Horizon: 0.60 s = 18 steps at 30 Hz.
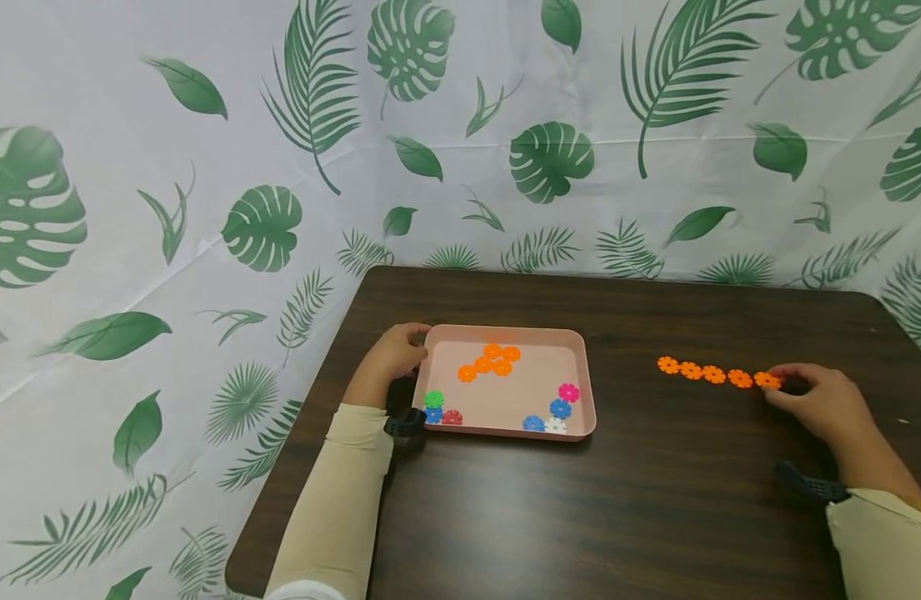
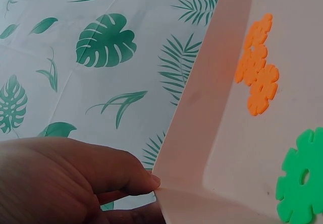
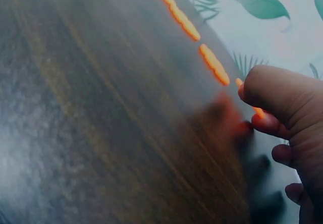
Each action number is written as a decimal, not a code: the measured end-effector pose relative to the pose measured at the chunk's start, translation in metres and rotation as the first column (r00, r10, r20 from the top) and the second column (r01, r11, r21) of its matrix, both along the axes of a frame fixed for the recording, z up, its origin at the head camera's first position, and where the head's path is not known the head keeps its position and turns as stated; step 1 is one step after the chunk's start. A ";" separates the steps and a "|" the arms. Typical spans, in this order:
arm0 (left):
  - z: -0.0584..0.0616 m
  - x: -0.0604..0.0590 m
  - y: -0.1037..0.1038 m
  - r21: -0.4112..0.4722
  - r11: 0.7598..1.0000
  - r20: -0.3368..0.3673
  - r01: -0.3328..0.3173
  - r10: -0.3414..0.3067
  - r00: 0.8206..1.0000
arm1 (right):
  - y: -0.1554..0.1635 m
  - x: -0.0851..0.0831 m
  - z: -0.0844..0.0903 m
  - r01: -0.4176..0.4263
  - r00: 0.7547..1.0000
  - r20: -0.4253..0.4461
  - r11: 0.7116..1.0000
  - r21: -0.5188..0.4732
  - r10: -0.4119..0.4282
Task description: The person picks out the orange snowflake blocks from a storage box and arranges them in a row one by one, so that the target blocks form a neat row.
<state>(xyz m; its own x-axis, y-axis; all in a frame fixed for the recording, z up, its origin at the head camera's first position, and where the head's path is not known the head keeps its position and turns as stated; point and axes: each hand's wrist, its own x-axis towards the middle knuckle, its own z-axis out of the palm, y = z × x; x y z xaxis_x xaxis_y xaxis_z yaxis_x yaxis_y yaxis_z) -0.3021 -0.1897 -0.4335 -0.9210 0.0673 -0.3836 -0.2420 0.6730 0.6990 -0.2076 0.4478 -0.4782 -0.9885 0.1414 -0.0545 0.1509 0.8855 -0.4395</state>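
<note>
The row of orange discs (image 1: 715, 374) runs left to right, well right of the pink tray (image 1: 573, 392), its right end pinched by the right hand (image 1: 823, 402), while the left hand (image 1: 388, 360) grips the tray's left rim.

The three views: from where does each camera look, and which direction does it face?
Head: from above, forward and down at the table; both hands and sleeves show.
Left wrist: beside the pink tray, facing its inside; left hand grips its corner.
Right wrist: low over the table, along the orange row; right hand touches its end.
Shared: head and left wrist both show the tray.
</note>
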 end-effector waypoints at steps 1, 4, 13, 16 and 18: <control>0.000 0.000 0.000 0.003 1.000 -0.001 0.001 -0.001 1.000 | 0.000 0.000 0.000 -0.004 1.000 -0.006 1.000 0.002 0.004; -0.001 0.000 0.000 0.005 1.000 -0.008 0.004 -0.004 1.000 | 0.000 -0.001 -0.001 -0.013 1.000 -0.017 1.000 0.012 0.014; 0.000 0.001 -0.001 -0.003 1.000 0.002 0.004 -0.004 1.000 | 0.001 -0.001 -0.002 -0.043 0.998 -0.042 0.998 0.039 0.044; 0.001 0.000 -0.001 -0.006 1.000 -0.016 0.014 -0.014 1.000 | 0.000 -0.001 -0.001 -0.039 0.998 -0.053 0.999 0.027 0.041; 0.001 -0.002 -0.001 -0.005 1.000 -0.032 0.022 -0.022 0.999 | -0.001 -0.002 0.002 -0.046 0.997 -0.063 0.999 0.015 0.046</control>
